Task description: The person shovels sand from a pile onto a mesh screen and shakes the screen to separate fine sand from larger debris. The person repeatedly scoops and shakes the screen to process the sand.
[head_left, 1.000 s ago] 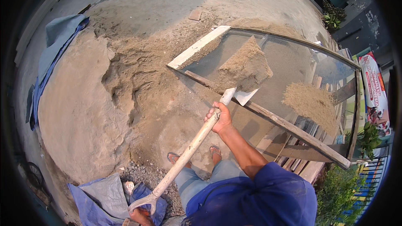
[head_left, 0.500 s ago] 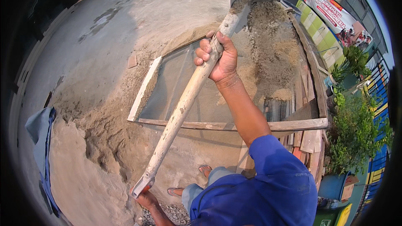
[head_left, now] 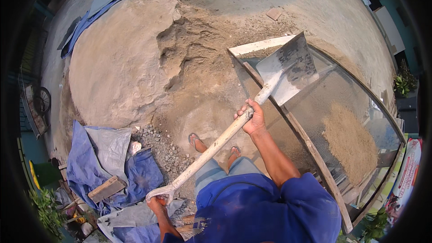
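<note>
With both hands I hold a shovel slantwise across my front. My left hand closes on the handle grip at the near, lower end. Farther up, my right hand wraps round the shaft below the blade. The wide metal blade carries no load, only dark damp patches, and hangs over the corner of a wood-framed mesh screen. A mound of sand lies on the far right part of the mesh.
A large sand pile with a dug-out edge rises at left. Gravel lies before my feet, beside a crumpled blue tarp with a wood block. A wheelbarrow stands far left, and a broken tile lies beyond the screen.
Sand was coming off the blade onto the mesh; now the blade is bare and has come back toward the screen's corner. My view has turned left, toward the sand pile.
</note>
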### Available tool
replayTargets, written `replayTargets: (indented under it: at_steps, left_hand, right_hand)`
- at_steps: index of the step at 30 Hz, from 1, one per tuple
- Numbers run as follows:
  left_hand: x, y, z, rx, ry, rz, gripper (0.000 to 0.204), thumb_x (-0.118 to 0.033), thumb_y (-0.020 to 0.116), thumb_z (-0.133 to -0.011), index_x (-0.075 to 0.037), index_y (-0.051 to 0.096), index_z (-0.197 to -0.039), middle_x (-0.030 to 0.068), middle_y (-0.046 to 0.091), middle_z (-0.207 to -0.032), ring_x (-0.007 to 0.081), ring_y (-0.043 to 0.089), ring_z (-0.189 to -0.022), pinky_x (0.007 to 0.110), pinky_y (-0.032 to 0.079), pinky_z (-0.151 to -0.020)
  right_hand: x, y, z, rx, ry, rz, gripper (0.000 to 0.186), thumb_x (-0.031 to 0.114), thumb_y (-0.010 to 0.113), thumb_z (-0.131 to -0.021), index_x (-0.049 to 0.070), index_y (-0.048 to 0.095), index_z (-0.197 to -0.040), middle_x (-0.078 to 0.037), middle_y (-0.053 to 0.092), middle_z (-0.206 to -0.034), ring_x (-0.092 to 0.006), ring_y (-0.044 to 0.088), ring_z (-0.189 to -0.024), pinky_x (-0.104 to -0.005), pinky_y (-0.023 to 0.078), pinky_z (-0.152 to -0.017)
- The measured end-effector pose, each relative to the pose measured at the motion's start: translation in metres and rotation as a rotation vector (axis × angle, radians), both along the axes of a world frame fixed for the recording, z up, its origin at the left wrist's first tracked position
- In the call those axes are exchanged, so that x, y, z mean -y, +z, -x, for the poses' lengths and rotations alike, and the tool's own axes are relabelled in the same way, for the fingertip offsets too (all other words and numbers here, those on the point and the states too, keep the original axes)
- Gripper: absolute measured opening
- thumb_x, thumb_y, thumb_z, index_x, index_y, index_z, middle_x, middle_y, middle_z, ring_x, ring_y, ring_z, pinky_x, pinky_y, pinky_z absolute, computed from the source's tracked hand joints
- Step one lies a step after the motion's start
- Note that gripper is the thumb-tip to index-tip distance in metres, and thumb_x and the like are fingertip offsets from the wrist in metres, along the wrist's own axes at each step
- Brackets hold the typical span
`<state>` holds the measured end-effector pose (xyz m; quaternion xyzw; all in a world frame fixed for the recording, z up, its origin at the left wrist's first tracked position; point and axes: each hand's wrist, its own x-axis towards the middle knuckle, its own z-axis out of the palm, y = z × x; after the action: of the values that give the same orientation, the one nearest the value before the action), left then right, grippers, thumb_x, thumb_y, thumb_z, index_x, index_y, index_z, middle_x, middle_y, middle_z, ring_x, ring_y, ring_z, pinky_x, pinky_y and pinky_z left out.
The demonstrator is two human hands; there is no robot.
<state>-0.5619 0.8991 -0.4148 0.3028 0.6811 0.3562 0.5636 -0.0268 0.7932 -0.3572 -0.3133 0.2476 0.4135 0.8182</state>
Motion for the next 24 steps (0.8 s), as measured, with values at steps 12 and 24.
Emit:
replayTargets:
  at_steps: [12, 24]
  left_hand:
    - [0.033, 0.057, 0.064, -0.424, 0.226, 0.592, 0.026, -0.031, 0.056, -0.092, -0.008, 0.058, -0.080, 0.0034, 0.052, -0.062, 0.0143, 0.047, -0.049, 0.029, 0.040, -0.043]
    - [-0.075, -0.126, -0.166, -0.610, 0.241, 0.619, 0.011, -0.016, 0.054, -0.087, -0.008, 0.061, -0.081, 0.0019, 0.045, -0.051, 0.0124, 0.042, -0.037, 0.027, 0.032, -0.033]
  right_hand:
    - [-0.144, -0.254, 0.144, -0.443, 0.324, 0.314, 0.047, 0.058, 0.069, -0.078, 0.019, 0.049, -0.095, -0.006, 0.052, -0.070, -0.0232, 0.052, -0.060, -0.0428, 0.045, -0.058]
    - [-0.252, -0.521, -0.009, -0.508, 0.504, 0.690, 0.050, 0.065, 0.057, -0.084, 0.016, 0.047, -0.088, -0.003, 0.047, -0.062, -0.0205, 0.047, -0.050, -0.0382, 0.043, -0.049]
